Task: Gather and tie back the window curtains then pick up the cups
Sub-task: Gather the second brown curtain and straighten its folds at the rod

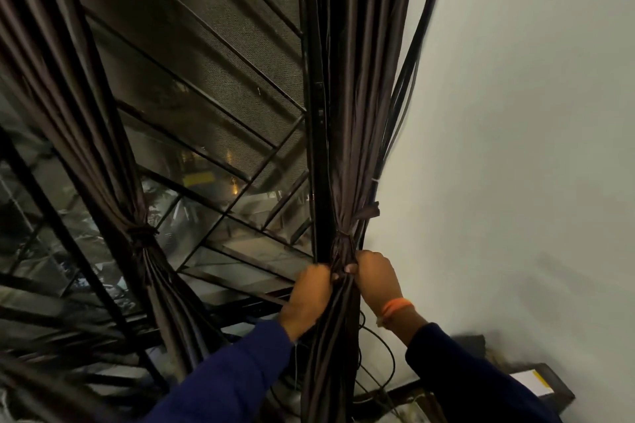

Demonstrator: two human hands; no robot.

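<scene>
The right-hand curtain (347, 154) hung as a gathered bundle of dark, glossy folds against the window frame, close beside the white wall (515, 148). A tie-back band (342, 240) of the same cloth cinched it at its narrowest part, with a loose end (369, 211) sticking out toward the wall. Both hands were clamped on the bundle just under that band: the left hand (309, 295) gripped it from the window side, the right hand (374, 276), with an orange band (395, 306) at the wrist, from the wall side, thumbs nearly meeting across the folds.

The cloth looked soft, limp and light, and its sheen suggested it would slide easily, so the band would probably creep unless drawn tight. The sound place to hold seemed to be the waist right at the band, where the folds were compressed, not the loose tail below, which would simply spill out of the grip.

The left-hand curtain (113, 148) was already bunched and bound by its own tie (141, 233). Dark cables (409, 86) ran down the wall beside the bundle and could get caught in the knot. No cups were in view.
</scene>
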